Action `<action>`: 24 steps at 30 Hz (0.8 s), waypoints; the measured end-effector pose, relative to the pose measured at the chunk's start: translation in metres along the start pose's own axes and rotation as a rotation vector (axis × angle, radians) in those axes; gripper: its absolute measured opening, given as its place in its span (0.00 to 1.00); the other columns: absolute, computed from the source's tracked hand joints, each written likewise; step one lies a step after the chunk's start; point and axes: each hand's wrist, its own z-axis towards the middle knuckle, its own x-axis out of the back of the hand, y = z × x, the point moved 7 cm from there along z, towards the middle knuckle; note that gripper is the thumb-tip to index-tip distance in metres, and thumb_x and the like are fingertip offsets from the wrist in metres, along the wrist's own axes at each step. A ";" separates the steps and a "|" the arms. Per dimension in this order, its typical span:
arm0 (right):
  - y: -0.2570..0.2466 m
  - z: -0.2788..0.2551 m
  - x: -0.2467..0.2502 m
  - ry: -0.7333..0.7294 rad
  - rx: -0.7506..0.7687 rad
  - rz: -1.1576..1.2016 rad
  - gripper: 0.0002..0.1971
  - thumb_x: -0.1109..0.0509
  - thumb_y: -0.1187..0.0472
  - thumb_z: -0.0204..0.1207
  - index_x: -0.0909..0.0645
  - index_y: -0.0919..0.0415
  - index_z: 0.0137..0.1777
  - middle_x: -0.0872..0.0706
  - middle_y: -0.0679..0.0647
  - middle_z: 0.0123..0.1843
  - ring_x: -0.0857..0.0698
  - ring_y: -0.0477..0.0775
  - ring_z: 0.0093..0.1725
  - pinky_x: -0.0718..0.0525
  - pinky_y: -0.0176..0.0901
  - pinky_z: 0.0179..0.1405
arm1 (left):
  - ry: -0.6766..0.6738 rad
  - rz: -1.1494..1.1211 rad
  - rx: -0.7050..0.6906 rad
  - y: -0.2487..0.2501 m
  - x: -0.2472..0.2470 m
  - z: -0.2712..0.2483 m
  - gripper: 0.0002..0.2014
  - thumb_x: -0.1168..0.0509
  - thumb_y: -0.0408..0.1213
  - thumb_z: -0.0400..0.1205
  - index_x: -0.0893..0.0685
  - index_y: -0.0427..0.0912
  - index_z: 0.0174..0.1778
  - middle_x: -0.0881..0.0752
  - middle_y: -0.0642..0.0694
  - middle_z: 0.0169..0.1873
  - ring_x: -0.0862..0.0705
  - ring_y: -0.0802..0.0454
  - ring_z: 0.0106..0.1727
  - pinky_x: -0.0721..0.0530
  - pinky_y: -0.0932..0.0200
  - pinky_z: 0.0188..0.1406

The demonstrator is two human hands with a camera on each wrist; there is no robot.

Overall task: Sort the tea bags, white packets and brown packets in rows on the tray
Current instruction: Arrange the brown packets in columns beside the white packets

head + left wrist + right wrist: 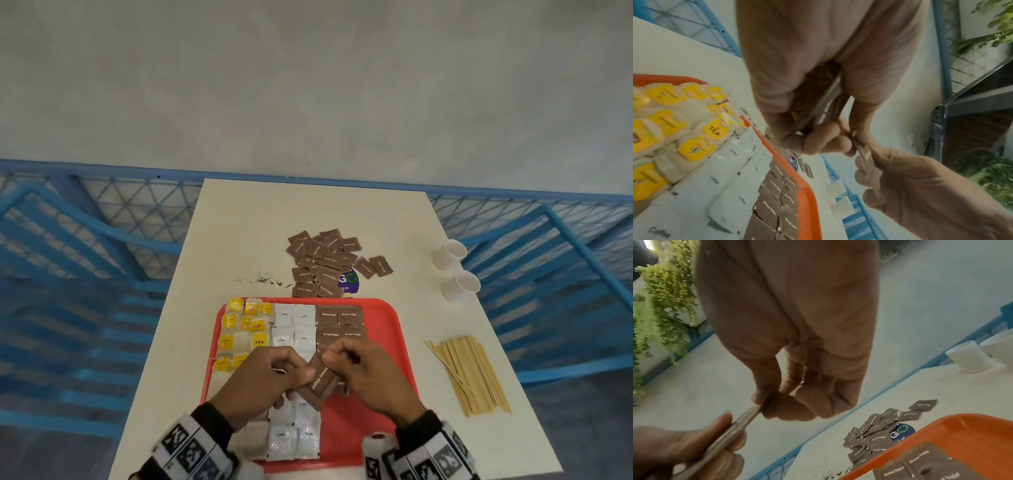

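A red tray (pixel 388 329) holds yellow-tagged tea bags (pixel 245 325) on its left, white packets (pixel 294 325) in the middle and brown packets (pixel 339 318) on its right. Above the tray's middle, my left hand (pixel 301 375) grips a small stack of brown packets (pixel 320 377). My right hand (pixel 334 358) pinches the far end of one packet of that stack. The left wrist view shows the stack (pixel 818 104) under my left hand's curled fingers (pixel 818 141). In the right wrist view my right hand (pixel 777 399) pinches the packet's edge (pixel 748 417). A loose pile of brown packets (pixel 325 260) lies beyond the tray.
Two white paper cups (pixel 448 253) lie on their sides at the table's right edge. A bundle of wooden stirrers (pixel 469 373) lies right of the tray. Spilled tea crumbs (pixel 260 279) and a purple sticker (pixel 347 281) are beyond the tray. Blue railings surround the table.
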 end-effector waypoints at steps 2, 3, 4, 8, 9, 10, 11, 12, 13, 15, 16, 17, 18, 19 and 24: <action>-0.001 -0.002 0.003 0.020 -0.010 0.033 0.07 0.25 0.58 0.78 0.12 0.58 0.40 0.11 0.54 0.33 0.19 0.44 0.31 0.20 0.40 0.34 | 0.033 0.018 -0.030 0.006 0.002 0.002 0.07 0.24 0.38 0.79 0.10 0.41 0.36 0.15 0.46 0.26 0.21 0.55 0.26 0.25 0.63 0.23; 0.000 -0.004 0.005 0.035 -0.018 0.044 0.07 0.24 0.57 0.77 0.11 0.59 0.40 0.10 0.55 0.35 0.18 0.44 0.31 0.20 0.39 0.34 | 0.033 0.017 -0.030 0.007 0.002 0.002 0.07 0.24 0.36 0.79 0.10 0.42 0.35 0.15 0.44 0.26 0.22 0.56 0.25 0.25 0.63 0.23; 0.002 -0.005 0.007 0.058 -0.032 0.063 0.07 0.23 0.57 0.76 0.11 0.60 0.40 0.09 0.55 0.35 0.18 0.44 0.31 0.20 0.40 0.35 | 0.016 0.014 -0.029 0.007 0.001 0.002 0.07 0.24 0.35 0.79 0.10 0.42 0.35 0.15 0.44 0.25 0.22 0.56 0.24 0.25 0.63 0.23; 0.011 -0.008 0.011 0.142 -0.091 0.148 0.08 0.22 0.58 0.75 0.10 0.62 0.39 0.08 0.53 0.35 0.16 0.44 0.32 0.19 0.42 0.37 | -0.100 0.048 -0.044 0.008 -0.007 0.001 0.04 0.21 0.32 0.76 0.10 0.39 0.41 0.15 0.44 0.25 0.21 0.53 0.25 0.23 0.61 0.27; 0.010 -0.008 0.011 0.147 -0.094 0.161 0.08 0.22 0.58 0.75 0.10 0.61 0.39 0.08 0.54 0.35 0.16 0.45 0.32 0.18 0.43 0.37 | -0.119 0.075 -0.045 0.008 -0.007 0.001 0.06 0.21 0.33 0.75 0.10 0.40 0.45 0.14 0.45 0.25 0.21 0.53 0.24 0.22 0.61 0.27; 0.010 -0.008 0.012 0.142 -0.093 0.157 0.07 0.22 0.58 0.75 0.10 0.61 0.38 0.08 0.54 0.35 0.16 0.45 0.33 0.18 0.43 0.38 | -0.135 0.105 -0.040 0.009 -0.008 0.000 0.09 0.20 0.34 0.75 0.11 0.41 0.48 0.14 0.46 0.25 0.21 0.54 0.24 0.22 0.62 0.28; 0.008 -0.008 0.013 0.127 -0.090 0.139 0.07 0.21 0.58 0.74 0.10 0.60 0.38 0.08 0.54 0.36 0.16 0.45 0.34 0.18 0.44 0.40 | -0.145 0.134 -0.031 0.009 -0.007 0.001 0.12 0.19 0.34 0.74 0.12 0.42 0.51 0.13 0.46 0.26 0.20 0.54 0.24 0.22 0.62 0.28; 0.007 -0.008 0.013 0.097 -0.081 0.113 0.07 0.21 0.58 0.74 0.09 0.60 0.38 0.08 0.54 0.36 0.16 0.45 0.34 0.18 0.42 0.40 | -0.148 0.158 -0.021 0.008 -0.006 0.002 0.15 0.18 0.36 0.73 0.12 0.44 0.52 0.12 0.46 0.27 0.20 0.55 0.26 0.22 0.61 0.28; 0.004 -0.008 0.013 0.056 -0.077 0.085 0.06 0.21 0.58 0.73 0.09 0.59 0.37 0.08 0.52 0.36 0.16 0.44 0.34 0.18 0.41 0.39 | -0.143 0.179 -0.010 0.007 -0.004 0.003 0.16 0.17 0.38 0.71 0.12 0.47 0.53 0.11 0.46 0.29 0.18 0.55 0.28 0.21 0.59 0.29; -0.002 -0.010 0.009 -0.043 -0.054 0.026 0.06 0.20 0.58 0.73 0.09 0.54 0.35 0.10 0.48 0.32 0.17 0.41 0.31 0.20 0.35 0.36 | -0.131 0.222 -0.014 0.008 -0.002 0.006 0.15 0.17 0.43 0.70 0.11 0.50 0.50 0.10 0.48 0.33 0.16 0.55 0.32 0.20 0.58 0.31; -0.005 -0.011 0.007 -0.082 -0.044 0.009 0.06 0.20 0.58 0.72 0.10 0.53 0.35 0.10 0.46 0.31 0.18 0.39 0.30 0.21 0.32 0.34 | -0.142 0.259 -0.034 0.009 -0.004 0.007 0.13 0.17 0.45 0.70 0.10 0.50 0.47 0.10 0.48 0.34 0.15 0.55 0.33 0.20 0.60 0.33; -0.007 -0.011 0.005 -0.098 -0.047 0.006 0.05 0.19 0.58 0.71 0.09 0.55 0.35 0.10 0.46 0.30 0.18 0.38 0.29 0.22 0.30 0.33 | -0.163 0.305 -0.059 0.011 -0.007 0.008 0.09 0.18 0.45 0.72 0.09 0.49 0.43 0.10 0.48 0.33 0.15 0.56 0.33 0.20 0.63 0.34; -0.007 -0.010 0.006 -0.078 -0.052 0.010 0.06 0.17 0.58 0.69 0.09 0.58 0.35 0.10 0.47 0.30 0.18 0.39 0.29 0.22 0.31 0.32 | -0.181 0.339 -0.080 0.013 -0.011 0.008 0.07 0.19 0.45 0.73 0.09 0.49 0.39 0.10 0.48 0.31 0.16 0.58 0.32 0.20 0.65 0.35; -0.005 -0.009 0.009 -0.023 -0.064 0.025 0.09 0.16 0.56 0.68 0.10 0.60 0.35 0.11 0.47 0.29 0.18 0.40 0.29 0.22 0.32 0.32 | -0.180 0.345 -0.090 0.015 -0.012 0.009 0.06 0.20 0.44 0.74 0.09 0.48 0.37 0.11 0.47 0.30 0.16 0.58 0.31 0.20 0.65 0.35; 0.004 -0.011 0.010 0.142 -0.104 0.209 0.11 0.18 0.50 0.69 0.12 0.56 0.36 0.12 0.48 0.31 0.17 0.43 0.33 0.20 0.39 0.38 | 0.059 -0.044 -0.010 0.012 0.000 0.014 0.08 0.24 0.38 0.78 0.11 0.38 0.38 0.15 0.42 0.28 0.21 0.55 0.25 0.25 0.61 0.23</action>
